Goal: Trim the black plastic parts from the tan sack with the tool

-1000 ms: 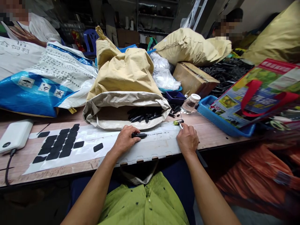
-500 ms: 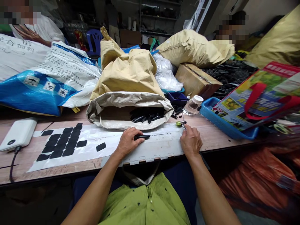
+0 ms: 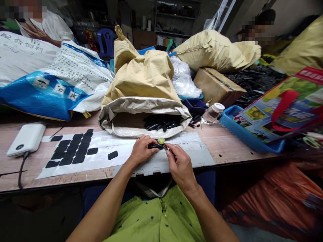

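Note:
My left hand (image 3: 143, 150) rests on the grey-white board (image 3: 194, 158), its fingers closed on a slim black part (image 3: 154, 146) whose exact kind I cannot make out. My right hand (image 3: 179, 163) grips the thin metal handle of a small hammer (image 3: 162, 141). The hammer's round yellow-green head is right at the black part; whether they touch I cannot tell. Just behind both hands lies the open mouth of a sack (image 3: 121, 130), with several similar black parts (image 3: 164, 125) inside.
To the left, a white sheet (image 3: 101, 161) carries several black rounded pads (image 3: 73, 148). A white power bank (image 3: 27, 137) with a cable lies beyond it. A clear jar (image 3: 212, 113) and a blue basket (image 3: 252, 136) holding a printed bag (image 3: 259, 121) stand to the right. People sit across the table.
My right hand has moved left with the hammer, bringing its head from the board's right side to the black part. My left hand stays on the part. The view has shifted slightly.

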A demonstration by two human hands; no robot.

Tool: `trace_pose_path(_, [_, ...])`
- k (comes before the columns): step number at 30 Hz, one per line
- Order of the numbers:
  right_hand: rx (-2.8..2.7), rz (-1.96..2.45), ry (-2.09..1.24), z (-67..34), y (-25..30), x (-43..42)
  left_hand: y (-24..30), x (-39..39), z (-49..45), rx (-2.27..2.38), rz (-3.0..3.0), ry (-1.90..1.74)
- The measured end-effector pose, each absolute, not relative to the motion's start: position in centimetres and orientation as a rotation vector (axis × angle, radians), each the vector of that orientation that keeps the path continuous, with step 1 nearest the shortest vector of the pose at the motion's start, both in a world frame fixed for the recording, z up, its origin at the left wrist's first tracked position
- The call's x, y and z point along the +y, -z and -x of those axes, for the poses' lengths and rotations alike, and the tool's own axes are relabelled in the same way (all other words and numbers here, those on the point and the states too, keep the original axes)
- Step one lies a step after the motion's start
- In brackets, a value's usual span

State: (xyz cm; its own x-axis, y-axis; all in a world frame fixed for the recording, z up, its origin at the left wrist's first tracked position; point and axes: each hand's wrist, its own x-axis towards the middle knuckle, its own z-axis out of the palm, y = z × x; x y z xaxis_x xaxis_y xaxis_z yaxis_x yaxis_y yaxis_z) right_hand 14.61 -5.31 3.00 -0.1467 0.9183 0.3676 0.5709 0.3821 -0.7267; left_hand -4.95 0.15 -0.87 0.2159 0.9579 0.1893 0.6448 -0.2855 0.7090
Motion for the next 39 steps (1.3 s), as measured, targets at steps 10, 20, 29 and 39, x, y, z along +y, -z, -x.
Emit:
trace_pose_path(10, [-1.870, 1.341, -0.426, -15.1, -2.4, -5.3, 0.7, 0.1, 4.9, 1.495, -2.005, -0.833])
trace_pose_path(20, [-1.801, 1.398, -0.427, -16.5, -2.3, -5.1, 0.9, 0.1, 4.9, 1.486, -2.015, -0.859])
trace_pose_path(29, [-1.536, 1.967, 0.004, -25.6, -1.9, 0.0, 0.8, -0.1, 4.7, 1.537, -2.041, -0.828])
trace_pose_path(39, [-1.693, 2.146, 0.375, -26.2, 1.1, 2.1, 0.9, 0.0, 4.9, 1.519, -2.070, -0.807])
